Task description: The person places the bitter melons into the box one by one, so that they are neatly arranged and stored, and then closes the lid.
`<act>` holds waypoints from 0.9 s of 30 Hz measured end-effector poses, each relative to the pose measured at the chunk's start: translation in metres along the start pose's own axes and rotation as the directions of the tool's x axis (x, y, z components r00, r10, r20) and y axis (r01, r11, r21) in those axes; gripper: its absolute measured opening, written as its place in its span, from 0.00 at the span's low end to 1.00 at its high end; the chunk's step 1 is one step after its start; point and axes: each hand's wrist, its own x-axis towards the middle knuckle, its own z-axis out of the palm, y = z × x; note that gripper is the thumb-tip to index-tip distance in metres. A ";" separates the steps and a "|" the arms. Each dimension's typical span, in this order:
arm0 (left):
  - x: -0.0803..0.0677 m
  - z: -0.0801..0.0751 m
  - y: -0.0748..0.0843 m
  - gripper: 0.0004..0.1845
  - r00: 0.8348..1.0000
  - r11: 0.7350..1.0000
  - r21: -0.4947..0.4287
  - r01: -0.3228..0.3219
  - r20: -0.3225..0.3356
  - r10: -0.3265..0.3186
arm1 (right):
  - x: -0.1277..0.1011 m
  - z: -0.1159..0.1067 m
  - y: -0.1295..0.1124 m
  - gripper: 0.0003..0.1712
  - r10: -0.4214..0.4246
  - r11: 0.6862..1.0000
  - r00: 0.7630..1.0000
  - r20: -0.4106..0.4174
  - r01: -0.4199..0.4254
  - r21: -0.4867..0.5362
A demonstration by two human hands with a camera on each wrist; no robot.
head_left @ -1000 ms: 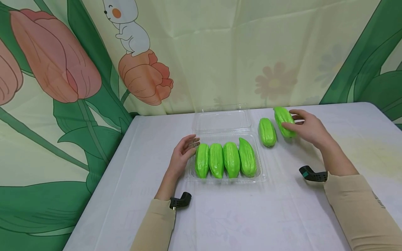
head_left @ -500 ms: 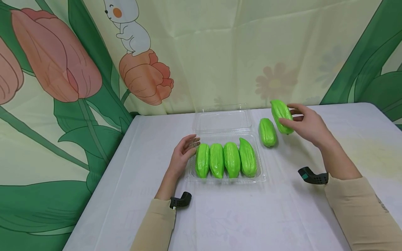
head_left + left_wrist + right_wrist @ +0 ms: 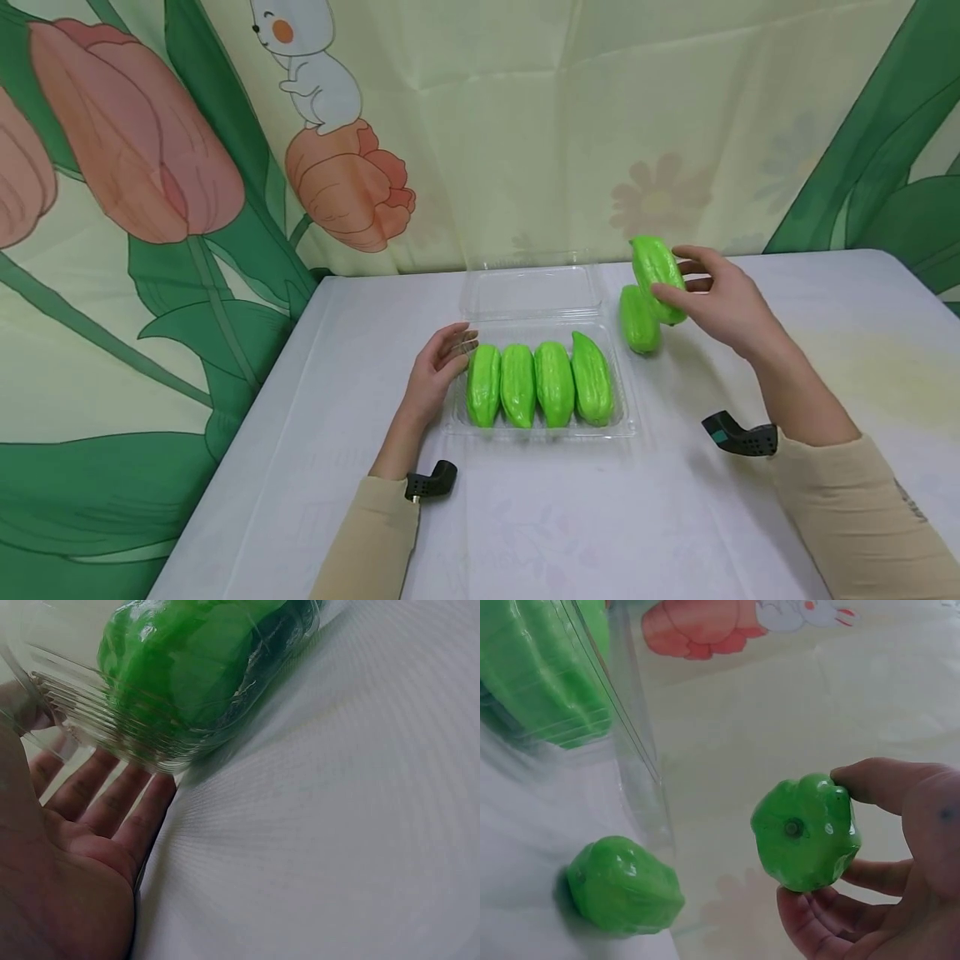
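My right hand (image 3: 723, 300) pinches a glossy green ribbed vegetable (image 3: 656, 275) between thumb and fingers. The right wrist view shows the blunt round end of this held vegetable (image 3: 799, 832). Below and left of it, a similar loose vegetable (image 3: 637, 327) lies on the table, partly overlapped in the head view. Several more vegetables (image 3: 517, 385) lie side by side in a clear plastic clamshell box (image 3: 624, 421). At the box's left side is my left hand (image 3: 435, 367), its extended fingers (image 3: 112, 799) right at the ribbed outer wall and the thumb near the rim.
The box's clear lid (image 3: 532, 292) lies folded back toward the far table edge. A white cloth covers the table (image 3: 540, 517). Behind it hangs a printed curtain (image 3: 525, 125) with tulips and a white animal. Each wrist carries a black camera mount (image 3: 742, 435).
My right hand has lifted the vegetable off the table and moved it left, above the loose one. The left hand has stayed at the box.
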 end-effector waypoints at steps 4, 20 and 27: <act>0.000 0.001 0.000 0.26 1.000 1.000 0.014 0.003 -0.009 -0.002 | -0.003 0.006 -0.004 0.49 -0.008 1.000 1.000 0.010 0.008 0.014; 0.001 0.003 0.001 0.25 1.000 1.000 0.006 -0.004 -0.003 0.004 | -0.017 0.041 -0.022 0.47 -0.076 0.996 0.989 0.124 0.069 0.061; 0.000 0.001 -0.002 0.25 1.000 1.000 0.010 -0.002 -0.011 0.002 | -0.021 0.055 -0.028 0.46 -0.090 0.994 0.983 0.159 0.079 0.072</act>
